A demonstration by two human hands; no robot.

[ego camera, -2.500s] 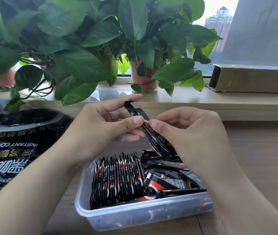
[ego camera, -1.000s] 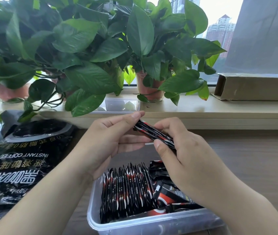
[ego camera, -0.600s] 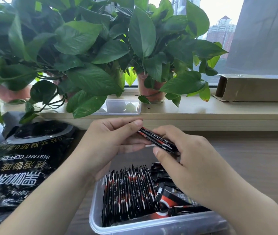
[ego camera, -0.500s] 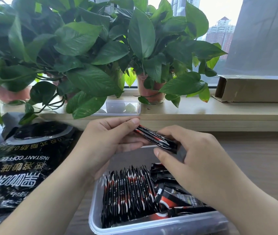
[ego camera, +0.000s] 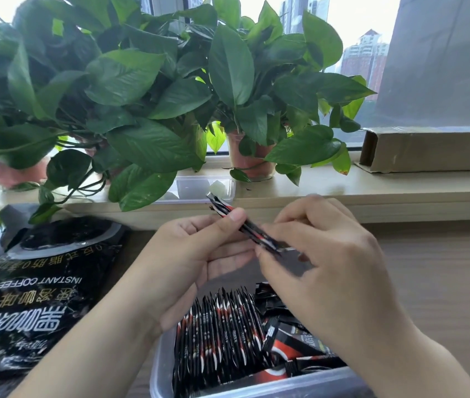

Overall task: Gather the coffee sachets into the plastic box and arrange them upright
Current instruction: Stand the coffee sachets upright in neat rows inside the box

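A small stack of black-and-red coffee sachets (ego camera: 249,226) hangs in the air above the clear plastic box (ego camera: 160,369). My left hand (ego camera: 187,259) pinches its upper end between thumb and fingers. My right hand (ego camera: 325,254) pinches the lower end, and its fingers look blurred. Inside the box, a row of upright sachets (ego camera: 219,331) fills the left part. Loose sachets (ego camera: 294,343) lie flat and jumbled in the right part, partly hidden by my right forearm.
A large black instant coffee bag (ego camera: 35,285) lies left of the box on the wooden table. Potted leafy plants (ego camera: 147,90), a small clear container (ego camera: 205,186) and a cardboard box (ego camera: 434,150) stand on the windowsill behind.
Both hands have kept hold of the sachet stack and stayed above the box. The stack has tilted steeper, with its upper end sticking out past my left thumb.
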